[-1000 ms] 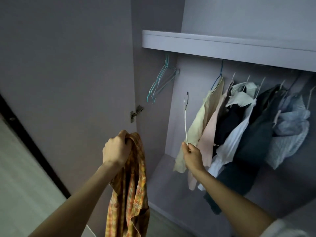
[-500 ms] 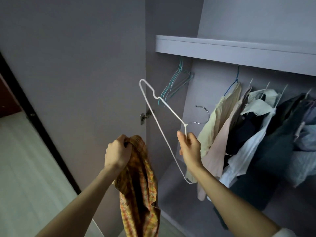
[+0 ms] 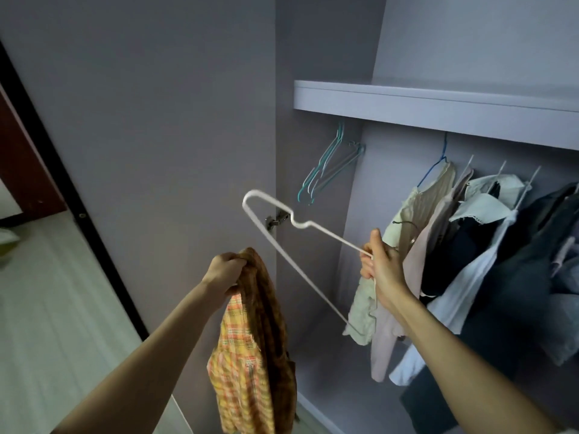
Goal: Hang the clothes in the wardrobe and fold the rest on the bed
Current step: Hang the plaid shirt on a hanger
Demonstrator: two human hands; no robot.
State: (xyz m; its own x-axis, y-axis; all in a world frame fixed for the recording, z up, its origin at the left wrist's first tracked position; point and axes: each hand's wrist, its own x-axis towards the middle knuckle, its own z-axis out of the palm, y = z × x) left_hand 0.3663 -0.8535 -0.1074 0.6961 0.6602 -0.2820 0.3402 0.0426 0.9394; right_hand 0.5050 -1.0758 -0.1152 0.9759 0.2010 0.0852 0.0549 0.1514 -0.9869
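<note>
Since half a second ago the white hanger [image 3: 282, 245] has swung further toward frame left, its shoulder loop now beside the door hinge [image 3: 277, 220], and the view has dropped slightly. The right hand [image 3: 380, 270], at centre right, pinches the hanger's wire near the neck. The left hand [image 3: 227, 270], at lower centre, grips the bunched top of the orange plaid shirt [image 3: 250, 355], which hangs straight down.

Open room lies between the two hands and in the left part of the wardrobe [image 3: 313, 277], under the spare teal hangers [image 3: 329, 167]. The hung clothes [image 3: 470, 261] crowd the right half, the cream garment just behind the right hand.

A shelf [image 3: 423, 111] spans the upper right. The open wardrobe door [image 3: 156, 136] fills the upper left; pale floor [image 3: 47, 308] shows at lower left.
</note>
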